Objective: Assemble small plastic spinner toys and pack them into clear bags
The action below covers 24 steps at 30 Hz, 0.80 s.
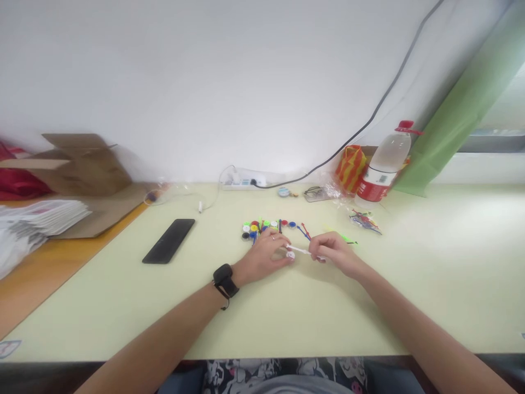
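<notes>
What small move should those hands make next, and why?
Perhaps bring the free end of the white stick to the white disc: the right hand holds the stick, its free end close to the disc at the left hand's fingertips.

Here we face a white wall [205, 82], pale table [451, 262] below, green curtain [463, 104] (far right!) beside a bright window [506, 109].
</notes>
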Each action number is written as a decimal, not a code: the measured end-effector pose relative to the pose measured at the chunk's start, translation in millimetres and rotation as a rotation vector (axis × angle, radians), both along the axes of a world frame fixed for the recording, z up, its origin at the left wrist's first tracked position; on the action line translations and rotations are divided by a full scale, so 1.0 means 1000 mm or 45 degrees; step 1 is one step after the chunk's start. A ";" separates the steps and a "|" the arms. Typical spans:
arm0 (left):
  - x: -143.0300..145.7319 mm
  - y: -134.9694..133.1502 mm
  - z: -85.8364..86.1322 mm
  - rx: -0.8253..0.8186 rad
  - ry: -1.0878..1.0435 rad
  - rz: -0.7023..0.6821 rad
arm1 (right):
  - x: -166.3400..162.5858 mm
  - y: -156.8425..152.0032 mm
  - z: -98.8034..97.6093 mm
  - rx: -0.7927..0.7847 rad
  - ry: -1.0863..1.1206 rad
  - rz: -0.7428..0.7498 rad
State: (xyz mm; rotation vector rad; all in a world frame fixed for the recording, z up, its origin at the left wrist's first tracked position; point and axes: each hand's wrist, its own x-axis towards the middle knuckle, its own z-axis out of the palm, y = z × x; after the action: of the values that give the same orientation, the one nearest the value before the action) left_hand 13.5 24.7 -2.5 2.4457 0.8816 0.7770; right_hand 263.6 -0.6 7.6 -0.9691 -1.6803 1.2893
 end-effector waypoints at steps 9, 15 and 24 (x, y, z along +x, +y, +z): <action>0.003 0.003 -0.006 -0.468 -0.402 0.036 | 0.001 0.000 0.000 -0.137 0.115 0.159; 0.005 0.001 -0.006 -0.641 -0.570 -0.035 | -0.007 -0.006 0.004 -0.166 0.151 0.248; 0.005 -0.006 -0.001 -0.650 -0.538 -0.153 | -0.016 -0.005 0.002 -0.210 0.052 0.096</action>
State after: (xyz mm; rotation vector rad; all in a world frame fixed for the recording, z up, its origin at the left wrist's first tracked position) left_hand 18.8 18.4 -4.0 1.7838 0.6615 0.8565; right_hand 247.8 -5.6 9.7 -0.9757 -1.6118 1.5071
